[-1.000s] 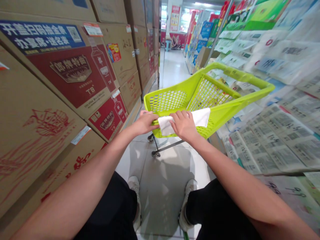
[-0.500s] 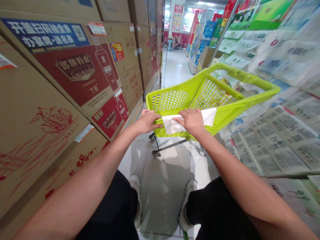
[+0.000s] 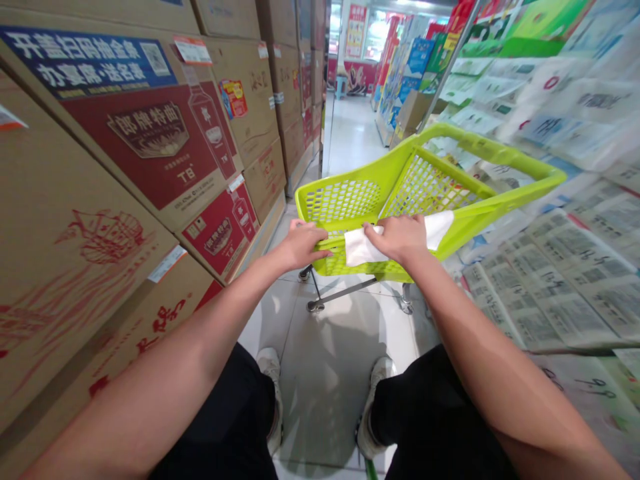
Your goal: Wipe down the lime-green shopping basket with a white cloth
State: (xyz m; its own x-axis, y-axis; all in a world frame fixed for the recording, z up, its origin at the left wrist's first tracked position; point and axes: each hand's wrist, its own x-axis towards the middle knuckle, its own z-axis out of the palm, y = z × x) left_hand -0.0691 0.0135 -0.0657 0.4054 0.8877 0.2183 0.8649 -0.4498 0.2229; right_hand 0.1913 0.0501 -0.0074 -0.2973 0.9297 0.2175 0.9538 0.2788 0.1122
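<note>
A lime-green plastic shopping cart (image 3: 350, 200) stands on wheels in a narrow store aisle in front of me. A white cloth (image 3: 439, 227) lies over its near rim. My left hand (image 3: 301, 245) is closed around that rim, just left of the cloth. My right hand (image 3: 399, 238) presses down on the cloth, fingers bent over it and the rim beneath. The basket's inside looks bare where it shows.
Stacked brown and red cardboard cartons (image 3: 150, 147) wall the left side. Shelves of packaged goods (image 3: 565, 220) run along the right. Pale tiled floor (image 3: 350, 133) stretches ahead between them. My two white shoes (image 3: 270, 373) stand below the cart.
The cart has shifted slightly to the right and away. My right hand has slid rightward along the rim with the cloth. My left hand keeps its hold.
</note>
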